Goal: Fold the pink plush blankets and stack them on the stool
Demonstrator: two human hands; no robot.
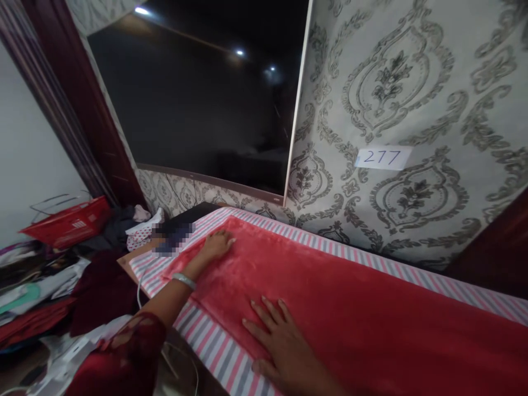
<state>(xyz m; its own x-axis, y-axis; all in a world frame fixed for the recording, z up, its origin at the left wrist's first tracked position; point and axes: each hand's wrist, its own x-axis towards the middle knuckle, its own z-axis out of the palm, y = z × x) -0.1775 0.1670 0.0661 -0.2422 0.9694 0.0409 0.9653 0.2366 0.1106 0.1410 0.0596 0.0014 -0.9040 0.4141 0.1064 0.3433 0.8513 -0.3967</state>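
A red plush cloth point(338, 297) lies spread over a pink, white and grey striped cover point(214, 346) on a table. My left hand point(216, 245) rests near the cloth's far left corner, fingers loosely curled on the fabric, a pale bangle on the wrist. Flat on the cloth near its front edge lies my right hand point(276, 338), fingers spread, holding nothing.
A large dark screen point(206, 93) hangs on patterned wallpaper, beside a paper label reading 277 point(383, 158). A black flat device point(185, 218) sits at the table's far left end. A red basket point(68, 223) and piled clothes point(37, 291) lie at left.
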